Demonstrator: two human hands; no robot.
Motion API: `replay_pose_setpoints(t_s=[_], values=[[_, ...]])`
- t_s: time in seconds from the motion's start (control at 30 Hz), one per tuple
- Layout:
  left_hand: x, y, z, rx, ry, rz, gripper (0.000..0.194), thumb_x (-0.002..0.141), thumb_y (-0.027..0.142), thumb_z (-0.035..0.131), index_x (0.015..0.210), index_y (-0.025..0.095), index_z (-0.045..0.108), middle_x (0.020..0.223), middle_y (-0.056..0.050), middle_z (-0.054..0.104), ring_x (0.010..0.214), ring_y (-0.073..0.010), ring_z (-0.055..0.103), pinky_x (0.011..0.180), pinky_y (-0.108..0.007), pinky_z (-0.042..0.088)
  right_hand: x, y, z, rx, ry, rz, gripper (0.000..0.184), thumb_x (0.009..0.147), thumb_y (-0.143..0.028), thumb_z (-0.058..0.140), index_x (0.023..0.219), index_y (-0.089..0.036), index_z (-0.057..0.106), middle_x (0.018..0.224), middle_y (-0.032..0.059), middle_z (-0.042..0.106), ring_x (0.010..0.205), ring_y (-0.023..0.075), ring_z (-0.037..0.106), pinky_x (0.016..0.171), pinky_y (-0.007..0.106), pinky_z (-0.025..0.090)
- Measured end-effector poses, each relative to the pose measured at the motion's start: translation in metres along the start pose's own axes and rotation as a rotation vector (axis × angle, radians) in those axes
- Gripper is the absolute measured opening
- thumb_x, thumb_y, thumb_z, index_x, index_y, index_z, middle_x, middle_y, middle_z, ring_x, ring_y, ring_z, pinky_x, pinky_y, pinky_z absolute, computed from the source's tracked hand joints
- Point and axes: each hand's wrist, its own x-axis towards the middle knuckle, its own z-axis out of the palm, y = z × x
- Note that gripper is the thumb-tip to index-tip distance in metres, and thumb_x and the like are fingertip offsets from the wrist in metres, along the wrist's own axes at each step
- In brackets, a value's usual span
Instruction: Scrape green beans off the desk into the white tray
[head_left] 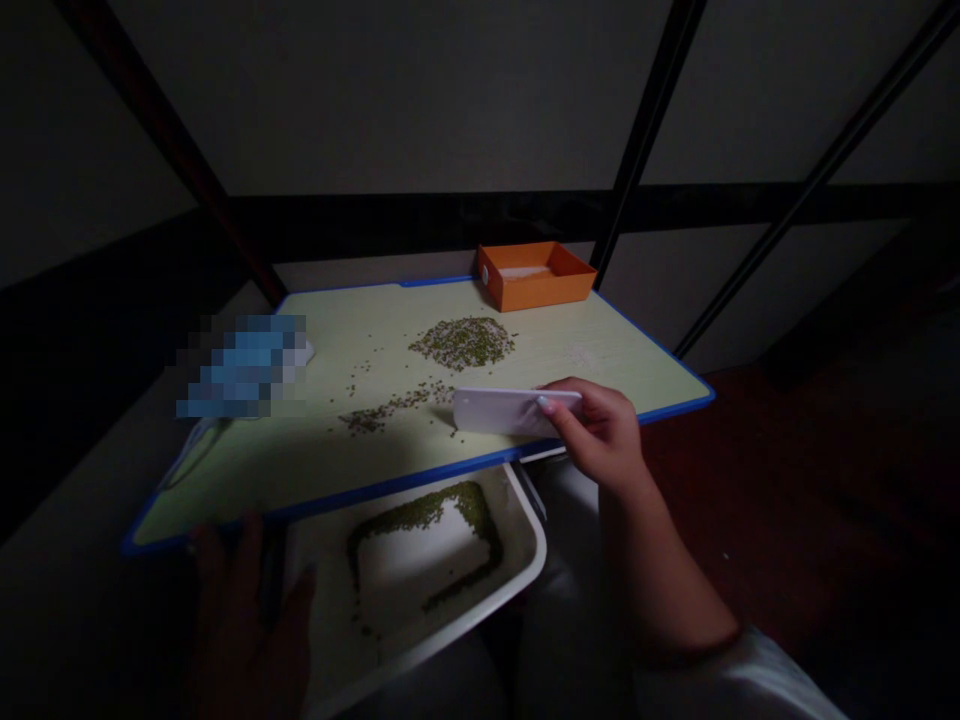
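My right hand (604, 430) grips a flat white plastic scraper (499, 410) by its right end, its long edge down near the tabletop. Just beyond lies a heap of small green beans (466, 343), with a looser scatter of beans (367, 420) trailing toward the left. Below the table's front edge, a white basin (536, 545) holds more green beans gathered along its inner walls. In shadow at the lower left, my left hand (251, 610) has its fingers apart beside the basin and near the blue table edge.
The pale table (300, 470) has a blue rim. An orange box (544, 292) with pale contents stands at the back right. A blurred-out blue item (251, 365) with a cable lies at the left. Panelled doors (420, 100) rise directly behind the table.
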Motion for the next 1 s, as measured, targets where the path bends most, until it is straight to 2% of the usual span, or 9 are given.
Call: replay_pose_setpoints(t_s=[0.17,0.27,0.43,0.57,0.77,0.9,1.0], values=[[-0.005,0.018,-0.008,-0.069,-0.036,-0.093,0.078,0.083,0.061,0.043,0.148,0.021,0.031,0.168,-0.008,0.007,0.153,-0.0249,0.007,0.124,-0.047,0.012,0.000,0.002,0.001,-0.019,0.031,0.020,0.014,0.086,-0.026,0.063,0.077,-0.018,0.069,0.063,-0.0012,0.067,0.053,0.0104,0.056,0.047,0.021,0.040],[-0.007,0.025,-0.010,-0.110,-0.022,-0.099,0.074,0.083,0.060,0.043,0.148,0.026,0.030,0.168,-0.004,0.006,0.153,-0.0232,0.007,0.124,-0.046,0.012,-0.001,0.002,0.003,-0.007,0.005,0.039,0.015,0.087,-0.028,0.063,0.078,-0.018,0.070,0.064,-0.0007,0.068,0.054,0.0108,0.056,0.048,0.021,0.040],[-0.003,0.015,-0.007,-0.073,-0.047,-0.089,0.077,0.082,0.059,0.044,0.148,0.021,0.029,0.168,-0.006,0.004,0.153,-0.0237,0.005,0.124,-0.047,0.013,-0.002,0.001,0.006,0.030,-0.011,0.039,0.015,0.088,-0.028,0.063,0.078,-0.018,0.070,0.065,-0.0004,0.068,0.056,0.0113,0.057,0.050,0.021,0.042],[0.000,0.007,-0.004,-0.082,-0.019,-0.075,0.076,0.080,0.059,0.047,0.147,0.027,0.031,0.168,-0.004,0.006,0.152,-0.0254,0.007,0.124,-0.050,0.013,-0.002,0.000,0.006,0.034,-0.029,0.033,0.017,0.088,-0.030,0.062,0.077,-0.019,0.070,0.065,0.0003,0.068,0.057,0.0122,0.058,0.052,0.023,0.044],[0.000,0.009,-0.006,-0.060,-0.062,-0.089,0.079,0.081,0.061,0.045,0.149,0.024,0.029,0.168,-0.006,0.004,0.152,-0.0252,0.005,0.124,-0.048,0.010,-0.002,0.002,0.007,0.063,-0.039,0.022,0.019,0.088,-0.032,0.063,0.075,-0.019,0.069,0.064,-0.0001,0.068,0.056,0.0121,0.058,0.051,0.023,0.045],[-0.002,0.012,-0.007,-0.069,-0.033,-0.063,0.080,0.081,0.060,0.046,0.147,0.019,0.031,0.168,-0.010,0.006,0.153,-0.0262,0.007,0.124,-0.048,0.011,-0.002,0.006,0.011,0.087,-0.029,0.041,0.021,0.087,-0.034,0.064,0.074,-0.019,0.068,0.063,0.0000,0.067,0.055,0.0123,0.058,0.049,0.022,0.044],[-0.005,0.015,-0.006,-0.083,-0.011,-0.044,0.076,0.083,0.057,0.046,0.148,0.021,0.030,0.168,-0.009,0.006,0.153,-0.0257,0.007,0.124,-0.049,0.012,-0.003,0.006,0.015,0.096,-0.036,0.055,0.024,0.087,-0.038,0.064,0.072,-0.019,0.068,0.062,0.0001,0.067,0.055,0.0127,0.058,0.049,0.022,0.045]])
